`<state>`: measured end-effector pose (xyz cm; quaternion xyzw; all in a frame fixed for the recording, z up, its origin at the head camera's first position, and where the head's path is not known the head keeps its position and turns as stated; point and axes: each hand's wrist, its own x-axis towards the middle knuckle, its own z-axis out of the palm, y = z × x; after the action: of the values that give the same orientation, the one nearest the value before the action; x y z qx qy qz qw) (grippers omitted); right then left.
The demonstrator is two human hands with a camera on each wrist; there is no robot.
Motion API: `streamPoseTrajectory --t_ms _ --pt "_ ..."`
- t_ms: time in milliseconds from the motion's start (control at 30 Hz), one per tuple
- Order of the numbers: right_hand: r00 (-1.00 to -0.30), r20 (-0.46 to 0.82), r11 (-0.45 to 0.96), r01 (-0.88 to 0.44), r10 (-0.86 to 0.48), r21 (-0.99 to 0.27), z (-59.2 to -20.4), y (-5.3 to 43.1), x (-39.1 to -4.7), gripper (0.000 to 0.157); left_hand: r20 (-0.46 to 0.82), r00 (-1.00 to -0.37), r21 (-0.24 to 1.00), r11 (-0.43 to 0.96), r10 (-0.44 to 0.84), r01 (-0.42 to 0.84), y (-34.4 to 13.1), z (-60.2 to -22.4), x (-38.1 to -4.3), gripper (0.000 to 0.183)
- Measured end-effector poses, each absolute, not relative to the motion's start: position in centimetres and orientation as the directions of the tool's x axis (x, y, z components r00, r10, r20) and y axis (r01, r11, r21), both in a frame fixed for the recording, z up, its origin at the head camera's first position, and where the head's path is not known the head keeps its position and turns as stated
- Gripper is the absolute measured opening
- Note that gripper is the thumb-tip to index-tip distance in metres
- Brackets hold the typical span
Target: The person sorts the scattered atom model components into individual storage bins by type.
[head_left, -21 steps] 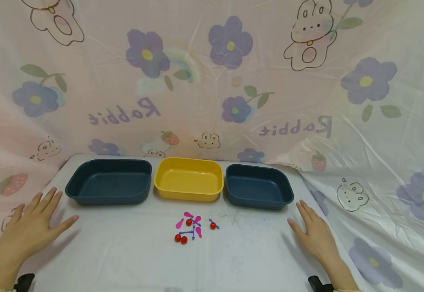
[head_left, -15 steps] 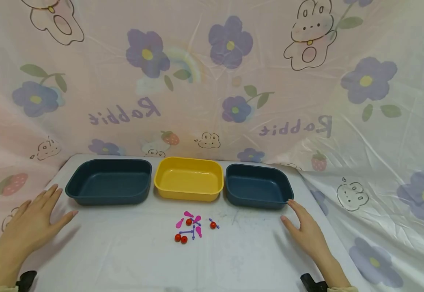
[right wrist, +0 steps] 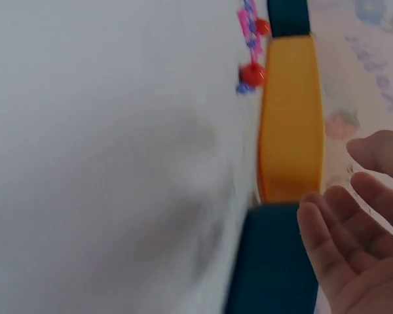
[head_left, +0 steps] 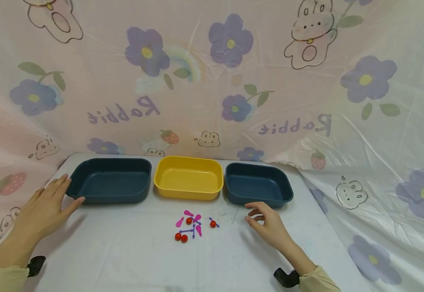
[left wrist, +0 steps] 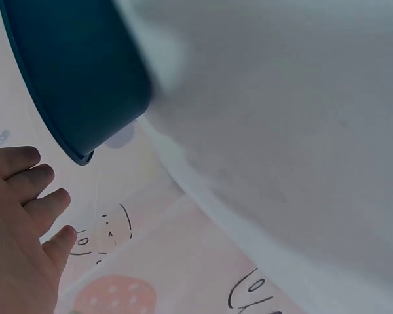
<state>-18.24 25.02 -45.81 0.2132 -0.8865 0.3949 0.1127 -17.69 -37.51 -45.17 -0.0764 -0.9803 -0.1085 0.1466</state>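
My left hand (head_left: 45, 211) is beside the larger dark blue tray (head_left: 111, 198), its fingers straight and spread, holding nothing. To the right of the small pieces hovers my right hand (head_left: 268, 225), fingers loosely bent and nothing between them, in front of the smaller dark blue tray (head_left: 259, 198). Between the hands lie red balls (head_left: 213, 224), pink drop-shaped pieces (head_left: 179, 222) and thin purple rods (head_left: 186, 230). One red ball (right wrist: 253, 74) also shows in the right wrist view. The left wrist view has the left hand (left wrist: 19, 229) apart from the tray corner (left wrist: 85, 147).
A yellow tray (head_left: 188, 194) stands between the two blue ones along the back of the white table (head_left: 135, 263). Behind them hangs a cloth (head_left: 197, 93) printed with flowers and rabbits. It also drapes down at both sides.
My right hand has swung left from beside the smaller blue tray toward the small pieces, its fingers bending. My left hand has shifted slightly forward and right. The pieces and trays stay put.
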Motion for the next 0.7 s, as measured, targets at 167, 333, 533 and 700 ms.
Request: streamPoseTrajectory --t_ms 167,333,533,700 --pt "-0.856 0.301 0.562 -0.505 -0.420 -0.655 -46.0 22.5 -18.9 0.030 0.262 -0.954 0.209 0.957 0.144 0.202 -37.9 -44.9 -18.9 0.085" --pt "-0.810 0.227 0.564 -0.550 -0.541 -0.615 -46.2 20.3 -19.6 0.025 0.225 -0.964 0.217 0.957 0.142 0.192 -38.5 -44.9 -20.1 0.089" --pt "-0.818 0.121 0.633 -0.520 -0.562 -0.573 -46.7 18.7 -20.4 0.024 0.167 -0.976 0.242 0.954 0.140 0.178 -38.9 -45.0 -20.7 0.095" --pt "-0.796 0.120 0.630 -0.553 -0.594 -0.546 -47.3 18.0 -20.8 0.024 0.128 -0.982 0.280 0.945 0.138 0.169 -39.0 -45.3 -20.4 0.095"
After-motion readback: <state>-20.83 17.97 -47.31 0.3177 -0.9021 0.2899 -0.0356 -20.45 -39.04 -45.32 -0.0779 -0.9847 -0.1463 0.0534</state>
